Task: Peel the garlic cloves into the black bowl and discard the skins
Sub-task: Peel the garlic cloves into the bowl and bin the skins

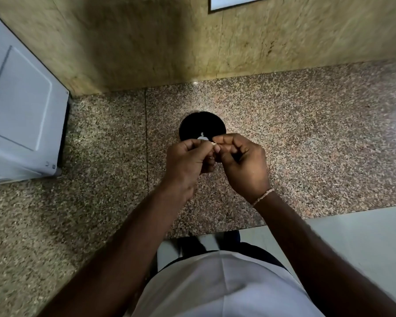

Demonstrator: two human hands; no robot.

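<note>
A black bowl stands on the speckled granite counter, near the wall. Something white, likely peeled garlic, shows inside its near edge. Both hands meet just in front of the bowl, partly covering its rim. My left hand and my right hand have curled fingers and pinch a small garlic clove between their fingertips. Only a pale sliver of the clove shows; the rest is hidden by the fingers.
A white appliance stands at the left on the counter. A marbled wall rises behind the bowl. The counter's front edge lies below my arms, with pale floor at the lower right.
</note>
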